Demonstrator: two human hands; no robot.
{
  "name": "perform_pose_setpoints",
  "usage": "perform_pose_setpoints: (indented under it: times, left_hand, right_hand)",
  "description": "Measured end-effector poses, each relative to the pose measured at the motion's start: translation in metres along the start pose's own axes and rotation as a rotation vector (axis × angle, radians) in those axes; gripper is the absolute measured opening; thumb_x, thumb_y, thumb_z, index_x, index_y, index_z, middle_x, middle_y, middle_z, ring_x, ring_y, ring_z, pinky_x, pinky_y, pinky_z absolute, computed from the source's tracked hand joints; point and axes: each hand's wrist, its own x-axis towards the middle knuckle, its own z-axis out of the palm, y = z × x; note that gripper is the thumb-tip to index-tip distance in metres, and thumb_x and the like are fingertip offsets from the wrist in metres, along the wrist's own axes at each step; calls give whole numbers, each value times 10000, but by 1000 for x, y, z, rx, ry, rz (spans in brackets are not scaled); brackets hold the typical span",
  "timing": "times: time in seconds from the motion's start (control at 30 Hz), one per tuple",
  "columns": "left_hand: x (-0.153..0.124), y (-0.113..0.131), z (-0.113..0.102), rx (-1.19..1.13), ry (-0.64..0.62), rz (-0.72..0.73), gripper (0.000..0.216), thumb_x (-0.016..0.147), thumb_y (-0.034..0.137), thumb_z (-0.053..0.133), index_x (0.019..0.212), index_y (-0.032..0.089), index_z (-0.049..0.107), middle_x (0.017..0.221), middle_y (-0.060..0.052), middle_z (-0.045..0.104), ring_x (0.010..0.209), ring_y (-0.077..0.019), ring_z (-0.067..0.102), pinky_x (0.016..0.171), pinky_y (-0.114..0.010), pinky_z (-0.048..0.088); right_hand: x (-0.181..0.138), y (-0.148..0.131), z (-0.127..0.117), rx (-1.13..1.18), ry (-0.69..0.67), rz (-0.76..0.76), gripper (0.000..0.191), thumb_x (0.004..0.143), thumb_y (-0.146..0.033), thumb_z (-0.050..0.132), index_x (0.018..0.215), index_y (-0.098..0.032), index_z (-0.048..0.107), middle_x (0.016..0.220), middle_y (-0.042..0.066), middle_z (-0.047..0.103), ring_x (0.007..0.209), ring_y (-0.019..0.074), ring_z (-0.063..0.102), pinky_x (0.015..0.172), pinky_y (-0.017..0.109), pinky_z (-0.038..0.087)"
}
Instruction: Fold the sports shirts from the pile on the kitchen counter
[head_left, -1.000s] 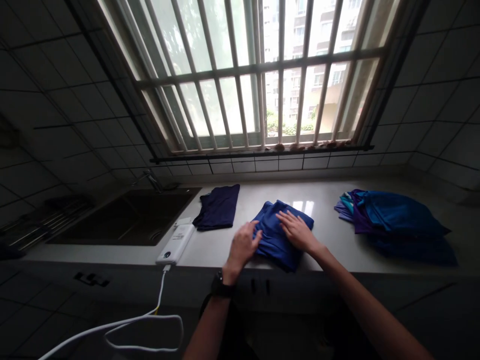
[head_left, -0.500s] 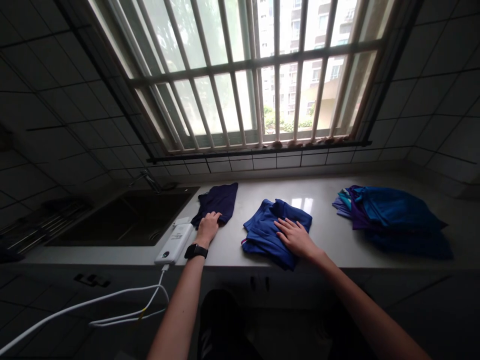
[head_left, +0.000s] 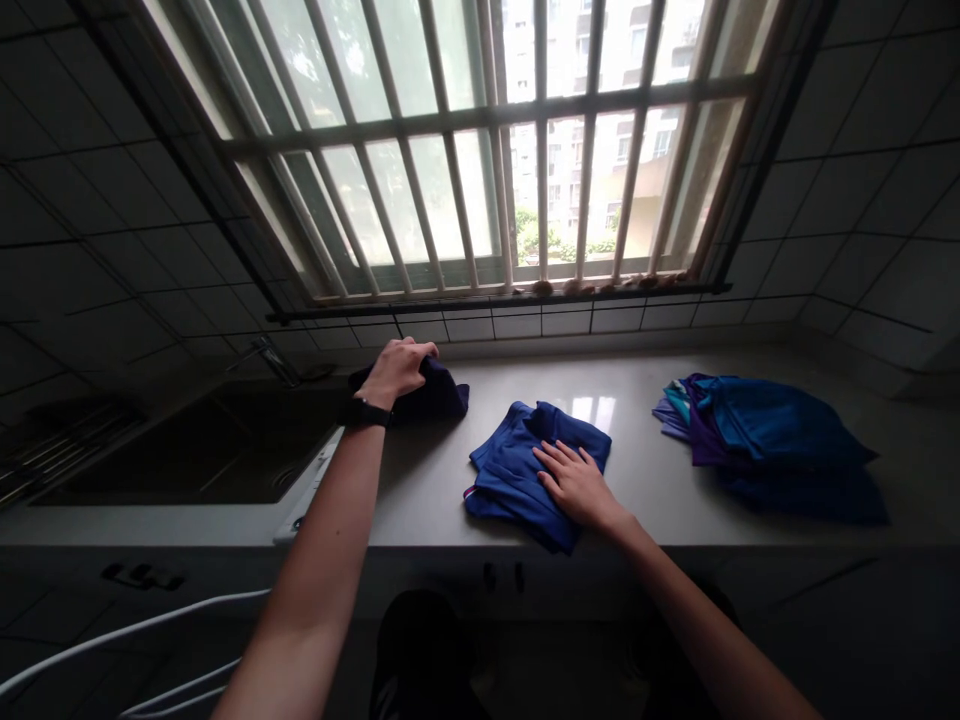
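My left hand [head_left: 400,368], with a black watch at its wrist, is closed on a dark purple garment [head_left: 444,392] and holds part of it raised above the counter near the sink. The garment's kind is hard to make out in its bunched state. My right hand [head_left: 577,482] lies flat, fingers spread, on a folded blue pair of shorts [head_left: 501,470]. These shorts rest on the white counter in front of me, with a small red and white trim at their left edge.
A stack of blue, teal and purple clothes [head_left: 780,430] lies on the right of the counter [head_left: 645,520]. To the left are a dark sink [head_left: 187,450] with a faucet [head_left: 276,360] and a white power bank [head_left: 304,505], mostly behind my left forearm. A barred window stands behind.
My left hand has gone from resting at the dark purple garment's near edge to gripping it, lifting it up and away from me. My right hand stays flat on the blue shorts.
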Motion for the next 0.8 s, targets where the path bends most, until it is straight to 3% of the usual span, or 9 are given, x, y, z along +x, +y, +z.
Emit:
perform_pose_setpoints:
  times: [0.07,0.17,0.33,0.53,0.67,0.73,0.8]
  left_hand:
    - [19,3,10,-16,-18,61,614,865,-33,501,1434,179,589,1406,-84,656,1367,-207,534,1205,-327,328]
    - [18,13,47,-9,-36,4,670,892,-19,503,1545,128,466,1653,-122,444,1551,-242,348,1272,-399,250]
    - [-11,22,105,-18,-164,-213,389,993,232,475,1311,182,693,1390,-146,698,1292,-283,646,1105,-392,477]
    - [-10,21,113,-53,-120,-418,543,1037,346,297,1339,88,667,1370,-241,679,1258,-349,658,1047,-445,514]
    - [-12,31,124,-240,-250,-296,583,1018,531,376,1415,199,645,1480,-141,646,1363,-307,599,1124,-382,460]
    - [-15,37,133,-266,-332,-263,561,1025,515,370,1454,251,616,1558,-101,588,1463,-291,511,1188,-410,400]
    - [-18,40,139,-259,-334,-274,546,1028,476,380,1497,275,573,1622,-83,518,1540,-282,413,1228,-444,348]
  right_hand:
    - [0,0,0,16,-2,0,520,1094,-398,391,1589,-277,496,1673,50,429,1575,285,351,1269,572,279]
    - [0,-1,0,43,-3,6,526,1092,-401,391,1590,-267,495,1674,52,427,1577,290,346,1272,588,267]
    - [0,-1,1,61,11,4,525,1093,-406,387,1588,-271,495,1676,49,425,1579,284,341,1275,586,259]
    - [0,-3,-1,56,16,17,518,1089,-405,404,1579,-273,507,1677,46,425,1581,283,338,1276,580,262]
    - [0,-3,-1,57,22,21,514,1083,-396,419,1574,-277,515,1672,45,433,1577,279,346,1276,577,263]
    - [0,-3,0,55,24,26,514,1080,-393,422,1573,-280,516,1671,47,434,1576,279,347,1276,577,262]
    - [0,-3,0,54,19,31,517,1079,-392,423,1576,-280,513,1673,47,431,1577,279,345,1275,580,261]
